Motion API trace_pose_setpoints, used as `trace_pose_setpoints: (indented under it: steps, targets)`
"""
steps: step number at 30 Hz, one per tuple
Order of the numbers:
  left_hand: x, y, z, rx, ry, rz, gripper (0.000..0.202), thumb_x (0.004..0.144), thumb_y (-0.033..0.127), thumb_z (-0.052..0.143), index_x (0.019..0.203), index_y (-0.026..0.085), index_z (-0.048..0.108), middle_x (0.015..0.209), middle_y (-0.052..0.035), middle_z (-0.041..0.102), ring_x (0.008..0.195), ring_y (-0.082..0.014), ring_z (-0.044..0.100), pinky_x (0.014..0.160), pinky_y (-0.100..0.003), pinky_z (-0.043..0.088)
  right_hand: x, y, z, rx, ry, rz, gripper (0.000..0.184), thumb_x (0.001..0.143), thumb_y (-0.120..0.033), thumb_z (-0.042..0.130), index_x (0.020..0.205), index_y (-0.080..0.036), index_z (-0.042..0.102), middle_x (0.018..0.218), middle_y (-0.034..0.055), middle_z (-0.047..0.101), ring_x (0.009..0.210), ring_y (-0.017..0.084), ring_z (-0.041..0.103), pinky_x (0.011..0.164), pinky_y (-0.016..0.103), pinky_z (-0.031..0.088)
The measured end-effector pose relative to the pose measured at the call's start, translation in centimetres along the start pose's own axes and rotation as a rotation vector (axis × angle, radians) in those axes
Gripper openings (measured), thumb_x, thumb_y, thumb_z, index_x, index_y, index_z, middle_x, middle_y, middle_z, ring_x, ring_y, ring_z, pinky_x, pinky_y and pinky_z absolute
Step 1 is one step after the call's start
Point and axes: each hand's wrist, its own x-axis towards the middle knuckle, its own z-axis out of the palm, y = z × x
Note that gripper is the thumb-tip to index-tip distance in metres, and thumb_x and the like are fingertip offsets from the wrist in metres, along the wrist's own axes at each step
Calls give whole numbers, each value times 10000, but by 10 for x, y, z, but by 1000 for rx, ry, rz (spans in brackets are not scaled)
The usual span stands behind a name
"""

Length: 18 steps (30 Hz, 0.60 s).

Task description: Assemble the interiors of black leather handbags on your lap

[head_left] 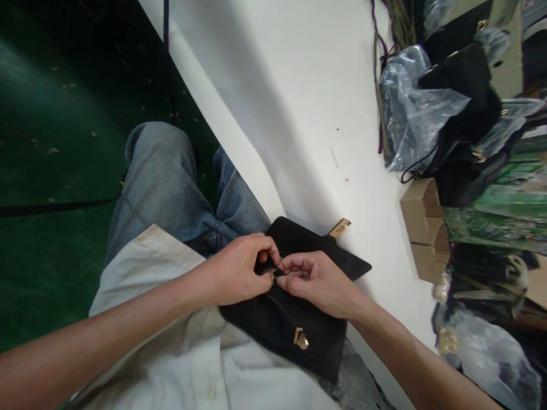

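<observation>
A black bag point(267, 322) with its flap point(294, 234) laid open rests between my lap and the table edge. My left hand point(241, 270) and my right hand point(320, 282) meet at the bag's middle, both closed with thumb and fingers pinching its material. Between the thumbs a small spot glints, too small to make out. A gold-coloured clasp point(301, 338) sits on the bag's front panel, below my right hand. From the flap's edge a gold-coloured metal plate point(340, 228) sticks out over the table.
The white table point(299, 85) stretches away to the upper right. Along its far side lie clear plastic bags point(410, 108), black bags point(465, 91), cardboard boxes point(423, 228) and green-printed packages point(499, 199). The green floor point(51, 142) shows at left.
</observation>
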Motion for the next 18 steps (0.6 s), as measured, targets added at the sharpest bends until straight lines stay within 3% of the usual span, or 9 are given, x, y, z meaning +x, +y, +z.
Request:
trace_pose_setpoints:
  steps: [9, 18]
  targets:
    - [-4, 4, -2, -23, -4, 5, 225, 727, 107, 731, 925, 208, 765, 892, 6, 677, 802, -173, 639, 695, -294, 466, 1, 0, 9, -57, 44, -109, 114, 841, -275, 723, 810, -193, 652, 731, -41, 530, 672, 124, 439, 613, 271, 325]
    - [-4, 7, 5, 9, 48, -27, 178, 704, 89, 682, 833, 212, 690, 839, 23, 663, 786, -171, 620, 697, -313, 435, 2, -1, 18, -125, 126, -200, 111, 864, -232, 693, 768, -193, 654, 709, -30, 538, 679, 138, 460, 609, 279, 335]
